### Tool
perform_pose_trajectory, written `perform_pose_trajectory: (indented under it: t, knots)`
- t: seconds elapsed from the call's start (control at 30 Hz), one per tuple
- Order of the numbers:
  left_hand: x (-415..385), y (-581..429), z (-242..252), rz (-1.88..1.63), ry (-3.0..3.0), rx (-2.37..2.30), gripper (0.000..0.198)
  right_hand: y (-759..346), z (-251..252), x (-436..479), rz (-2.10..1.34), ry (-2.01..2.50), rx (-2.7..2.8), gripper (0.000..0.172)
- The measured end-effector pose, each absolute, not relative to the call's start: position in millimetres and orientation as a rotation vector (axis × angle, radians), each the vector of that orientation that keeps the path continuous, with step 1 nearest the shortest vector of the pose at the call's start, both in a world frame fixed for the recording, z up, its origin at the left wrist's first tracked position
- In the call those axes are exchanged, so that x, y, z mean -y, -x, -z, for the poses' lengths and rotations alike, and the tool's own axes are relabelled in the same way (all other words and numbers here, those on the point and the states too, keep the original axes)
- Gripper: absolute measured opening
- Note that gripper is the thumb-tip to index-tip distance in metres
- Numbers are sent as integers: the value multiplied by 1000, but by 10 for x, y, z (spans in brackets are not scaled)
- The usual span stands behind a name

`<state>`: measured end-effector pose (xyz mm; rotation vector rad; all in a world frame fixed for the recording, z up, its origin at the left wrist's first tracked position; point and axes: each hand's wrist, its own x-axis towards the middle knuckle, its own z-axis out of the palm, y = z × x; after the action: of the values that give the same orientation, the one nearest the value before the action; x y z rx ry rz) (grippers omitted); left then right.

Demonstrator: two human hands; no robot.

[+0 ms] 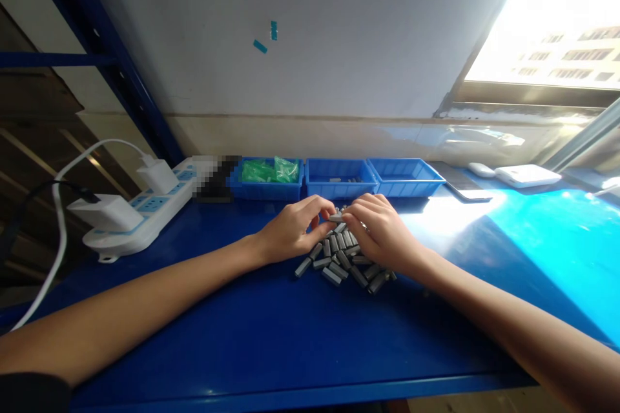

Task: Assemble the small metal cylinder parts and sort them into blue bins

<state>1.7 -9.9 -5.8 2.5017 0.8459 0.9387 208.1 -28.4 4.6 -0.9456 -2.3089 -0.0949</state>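
A pile of grey metal hex standoffs (pixel 343 259) lies loosely on the blue table. Above its far side, my left hand (pixel 294 230) pinches one metal standoff (pixel 335 217) between thumb and index finger. My right hand (pixel 381 230) is closed around the other end of that piece, its thumb and fingers meeting at the tip; part of the grip is hidden. Part of the pile lies beneath both hands. Just behind them stands a blue bin (pixel 339 190) with a few small metal pieces inside.
A blue bin (pixel 269 191) with green plastic bags stands left, and another blue bin (pixel 407 188) right. A white power strip (pixel 145 222) with plugged-in adapters sits at the left. A dark flat device (pixel 460 182) and a white box (pixel 527 175) lie at the back right.
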Motion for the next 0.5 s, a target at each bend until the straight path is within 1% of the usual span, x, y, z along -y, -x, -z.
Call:
perform_pose_trajectory:
  t: [0.07, 0.2, 0.27, 0.4, 0.5]
  knots:
    - [99, -17, 61, -949, -2534, -837, 14, -2082, -45, 288, 74, 945, 2311, 31]
    - [94, -15, 49, -951, -2567, -855, 19, -2087, -30, 306, 11, 952, 2286, 15]
    - [90, -12, 41, -950, -2568, -860, 21, -2088, -19, 313, 27, 946, 2289, 17]
    - [84, -5, 31, -898, -2606, -819, 24, -2084, -2, 311, 75, 938, 2312, 9]
    - [85, -6, 33, -871, -2655, -814, 23, -2080, 7, 297, 83, 917, 2329, 12]
